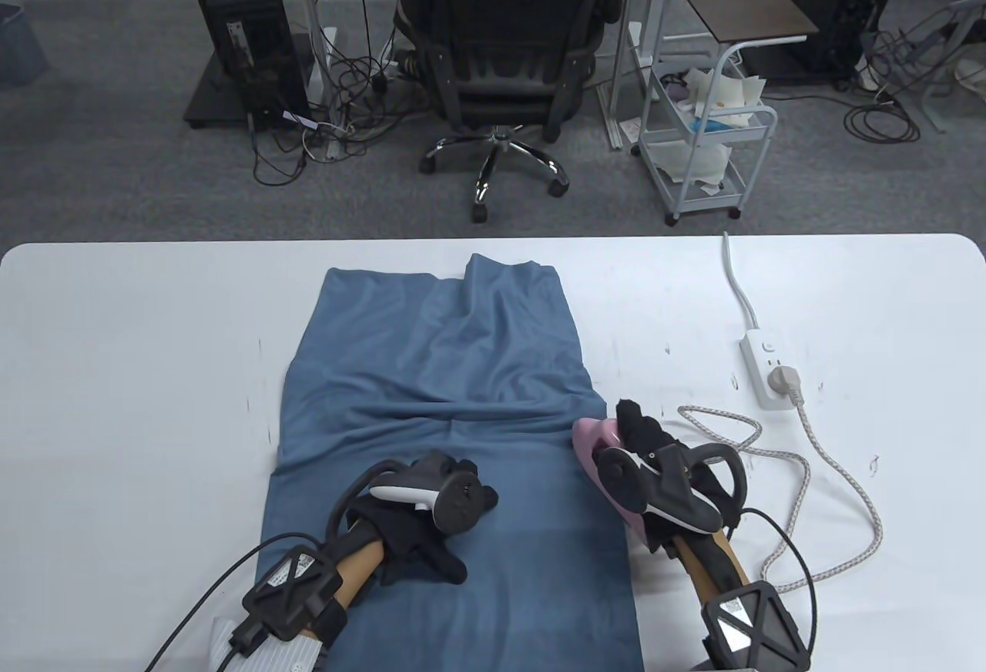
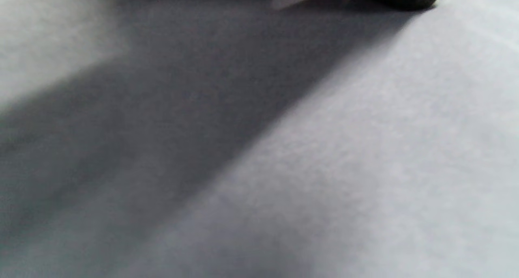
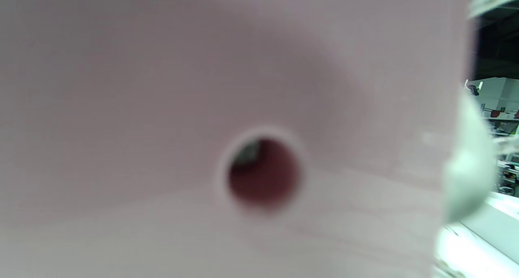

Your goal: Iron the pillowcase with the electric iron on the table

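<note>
While the left hand [image 1: 431,525] lies flat pinning the pillowcase [image 1: 447,410], the right grip [image 1: 655,472], clamped on the iron [image 1: 597,445], should sweep toward 12 o'clock across the creases.

Grey carpet floor [image 1: 115,179] behind the white table [image 1: 115,364]. A black office chair [image 1: 504,48] sat dead centre, a white cart [image 1: 705,140] on the right, cables [image 1: 339,125] tangled everywhere.

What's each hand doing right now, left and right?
Left hand: open, resting flat on the blue pillowcase.
Right hand: gripping the pink iron.
</note>
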Tool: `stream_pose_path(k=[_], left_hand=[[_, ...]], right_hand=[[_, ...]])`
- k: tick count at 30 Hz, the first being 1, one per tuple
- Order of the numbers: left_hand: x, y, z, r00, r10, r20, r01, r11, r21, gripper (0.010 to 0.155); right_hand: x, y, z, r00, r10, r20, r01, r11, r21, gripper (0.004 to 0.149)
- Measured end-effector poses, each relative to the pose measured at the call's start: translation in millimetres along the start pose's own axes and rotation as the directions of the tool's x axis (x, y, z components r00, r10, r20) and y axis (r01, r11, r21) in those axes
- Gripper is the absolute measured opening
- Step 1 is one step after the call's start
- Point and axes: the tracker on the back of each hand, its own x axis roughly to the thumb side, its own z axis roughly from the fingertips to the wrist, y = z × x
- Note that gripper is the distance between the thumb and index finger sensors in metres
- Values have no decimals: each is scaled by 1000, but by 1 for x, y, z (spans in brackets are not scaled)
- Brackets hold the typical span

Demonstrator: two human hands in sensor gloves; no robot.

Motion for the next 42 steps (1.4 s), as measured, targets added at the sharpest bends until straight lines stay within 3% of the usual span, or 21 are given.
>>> stream_pose_path(k=[7, 12, 17, 22, 26, 31, 34, 37, 42], left_hand=[[40, -12, 19, 988, -155, 8, 155, 986, -54, 107], [58, -11, 38, 986, -102, 129, 109, 993, -48, 104], [12, -5, 57, 990, -113, -90, 118, 991, 54, 105], [-48, -27, 82, 948, 80, -308, -84, 996, 0, 110], [-67, -49, 96, 921, 71, -383, -95, 995, -44, 112], [-79, -61, 93, 908, 7, -420, -46, 995, -83, 115], [-82, -64, 95, 909, 43, -414, -71, 996, -53, 116], [-86, -70, 97, 911, 103, -400, -115, 993, -8, 115], [-87, -73, 100, 909, 139, -392, -145, 989, 13, 114]], right_hand=[[16, -17, 3, 997, -37, 66, 41, 998, -55, 72], [32, -19, 6, 991, -22, 134, 29, 998, -54, 72], [53, -17, 10, 975, -11, 224, 21, 999, -42, 72], [90, -11, 16, 924, -4, 382, 9, 1000, -10, 72], [129, -5, 21, 856, -4, 518, -1, 1000, 10, 72], [171, 4, 19, 777, -63, 626, 44, 998, 47, 70], [176, 9, 11, 780, -44, 625, 34, 999, 28, 70], [164, 14, -1, 830, -37, 556, 20, 999, 38, 70], [122, 28, -30, 945, 65, 321, -75, 997, 20, 69]])
